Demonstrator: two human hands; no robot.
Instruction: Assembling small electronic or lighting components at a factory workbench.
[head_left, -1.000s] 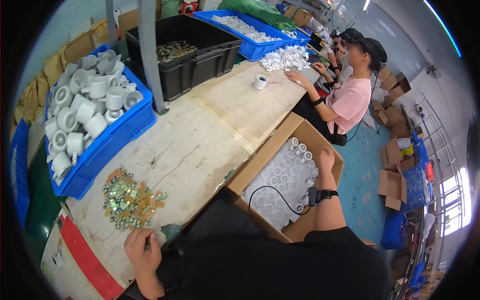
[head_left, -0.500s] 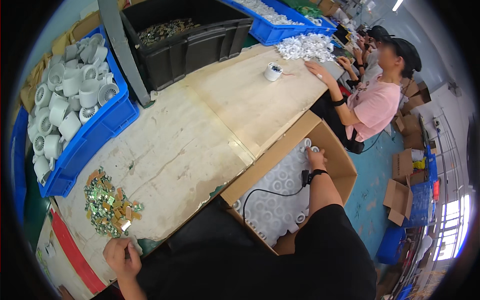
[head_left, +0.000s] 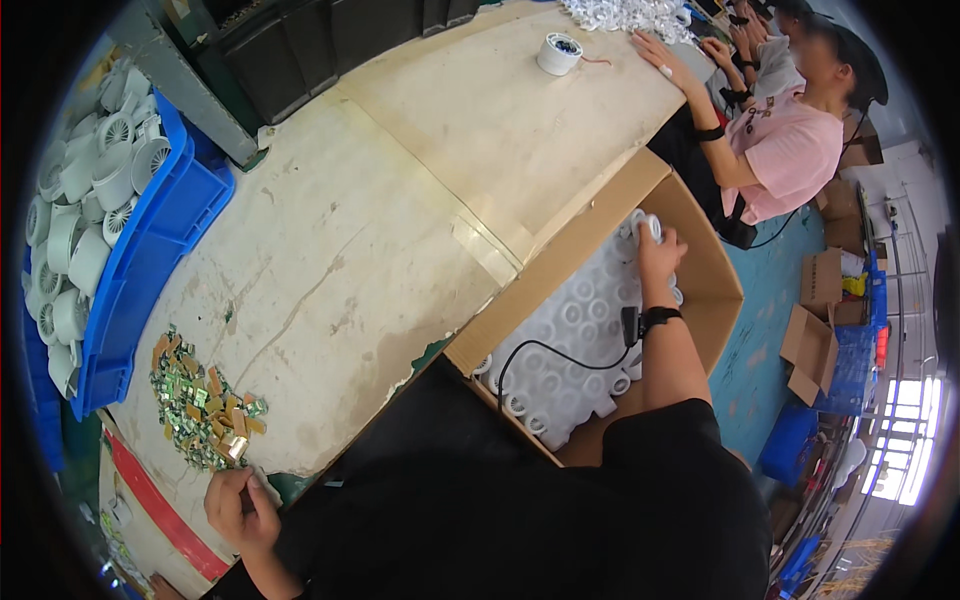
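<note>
My right hand [head_left: 660,258] reaches into an open cardboard box [head_left: 722,262]. Its fingers grip a white ring-ended plastic part [head_left: 654,228] at the far end of the box. Under the hand, rows of similar white round parts [head_left: 570,315] lie packed beneath what looks like a translucent sheet. A black band [head_left: 660,316] with a cable circles my right wrist. My left hand [head_left: 240,512] rests at the table's near edge, fingers curled closed; whatever they hold, if anything, is hidden. Just beyond it lies a pile of small green and orange circuit boards [head_left: 205,405].
A blue crate [head_left: 150,262] of white fan-like housings stands on the left. At the back are a black bin [head_left: 330,55] and a heap of white parts [head_left: 635,18]. A white cup-shaped part [head_left: 559,55] sits on the table [head_left: 330,260]. A co-worker in pink [head_left: 790,150] sits beyond the box.
The view has shifted, so the table and bins sit higher and further left. My right hand now has a white part raised at its fingertips. My left hand stays by the circuit boards.
</note>
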